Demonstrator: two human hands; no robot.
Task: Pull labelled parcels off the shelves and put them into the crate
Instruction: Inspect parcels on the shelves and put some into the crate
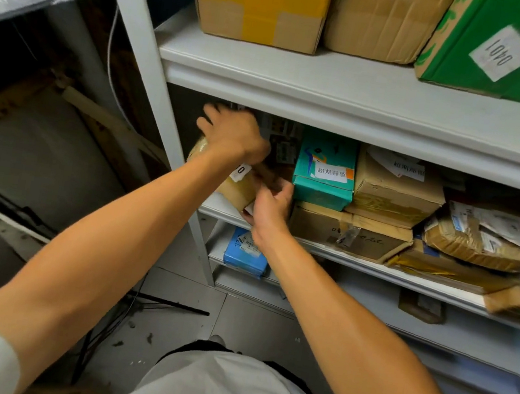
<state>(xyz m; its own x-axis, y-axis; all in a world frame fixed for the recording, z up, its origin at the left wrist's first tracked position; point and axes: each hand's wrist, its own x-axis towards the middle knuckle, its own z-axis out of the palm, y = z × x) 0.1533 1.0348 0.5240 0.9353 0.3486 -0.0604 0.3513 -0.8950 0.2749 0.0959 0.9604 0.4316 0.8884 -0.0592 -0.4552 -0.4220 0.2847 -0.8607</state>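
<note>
Both your hands are on the brown taped parcel (236, 186) at the left end of the middle shelf (344, 253): your left hand (232, 133) lies over its top, your right hand (269, 206) grips its near corner. A teal box (324, 172) presses against it, stacked on a cardboard box (348, 232). The white upright (154, 80) crowds your left arm.

Matt white metal shelf (353, 86); glossy taped cardboard parcel (236, 190).
</note>
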